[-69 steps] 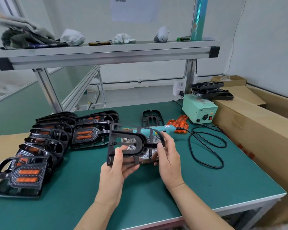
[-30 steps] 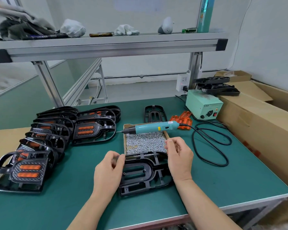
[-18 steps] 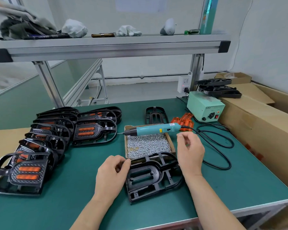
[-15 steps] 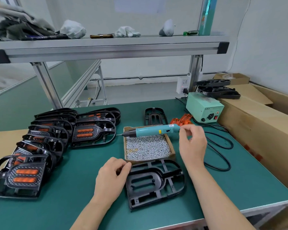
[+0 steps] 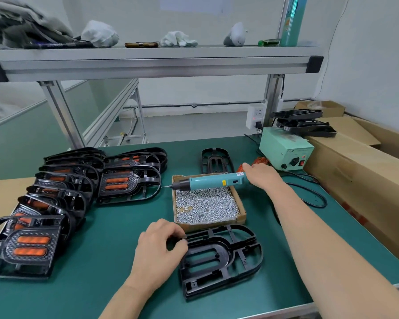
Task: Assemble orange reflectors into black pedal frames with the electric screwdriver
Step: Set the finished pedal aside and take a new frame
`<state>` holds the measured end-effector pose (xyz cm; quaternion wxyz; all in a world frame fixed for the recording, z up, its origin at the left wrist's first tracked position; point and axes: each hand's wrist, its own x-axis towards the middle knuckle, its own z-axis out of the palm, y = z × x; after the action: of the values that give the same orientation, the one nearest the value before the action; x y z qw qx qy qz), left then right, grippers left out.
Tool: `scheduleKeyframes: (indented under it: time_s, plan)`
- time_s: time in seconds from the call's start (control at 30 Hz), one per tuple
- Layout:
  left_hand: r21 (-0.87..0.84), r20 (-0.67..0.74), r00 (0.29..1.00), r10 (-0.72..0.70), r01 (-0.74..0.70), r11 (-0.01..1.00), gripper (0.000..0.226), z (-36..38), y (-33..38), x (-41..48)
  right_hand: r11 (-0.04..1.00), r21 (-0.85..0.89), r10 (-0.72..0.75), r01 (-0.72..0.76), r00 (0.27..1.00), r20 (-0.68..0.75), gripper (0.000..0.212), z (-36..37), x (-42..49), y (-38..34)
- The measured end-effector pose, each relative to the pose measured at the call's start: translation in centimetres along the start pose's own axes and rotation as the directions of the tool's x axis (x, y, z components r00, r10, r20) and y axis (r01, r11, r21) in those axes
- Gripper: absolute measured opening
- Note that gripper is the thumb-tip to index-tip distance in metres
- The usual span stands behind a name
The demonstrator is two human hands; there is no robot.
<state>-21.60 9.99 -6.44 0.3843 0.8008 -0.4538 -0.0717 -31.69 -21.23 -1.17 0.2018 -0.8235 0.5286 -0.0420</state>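
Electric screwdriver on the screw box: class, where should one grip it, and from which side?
Grip the teal barrel's middle from above: the electric screwdriver lies across the far rim of the screw box, bit pointing left, cord end right.

From where I stand, only one word reads clearly: "LED", in dark capitals at the upper left of the front face of the pale green power box (image 5: 286,153) at the back right of the surface. The small markings by its knob and red switch are too fine to make out. The electric screwdriver (image 5: 213,181) has a small yellow sticker on its teal barrel and a white label near its cord end, both illegible. A sheet (image 5: 191,3) on the wall above the shelf is a blur. The teal tube (image 5: 293,19) standing on the shelf has print I cannot read.
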Motion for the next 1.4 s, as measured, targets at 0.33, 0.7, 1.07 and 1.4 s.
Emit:
scheduleKeyframes:
  time_s: [0.33,0.7,1.07,1.4]
  plan:
    - [-0.085,-0.092,0.992,-0.088,0.080,0.993,0.034,0.4,-0.5,-0.2,1.000,-0.025,-0.006,0.004,0.998,-0.062,0.041,-0.1,-0.1,-0.4]
    - [-0.125,-0.100,0.989,-0.112,0.099,0.987,0.031,0.5,-0.5,0.0,0.999,-0.003,-0.047,0.047,0.974,-0.223,0.038,-1.1,-1.5,-0.5]
    - [-0.177,-0.129,0.984,-0.121,0.097,0.979,0.027,0.4,-0.6,0.0,0.924,0.162,-0.253,0.345,0.873,-0.417,0.045,-0.5,-6.3,-1.9]
    - [-0.216,-0.159,0.982,-0.098,0.063,0.974,0.027,0.2,-0.4,-0.1,0.777,0.288,-0.437,0.560,0.808,-0.395,0.043,3.2,-12.7,-4.0]
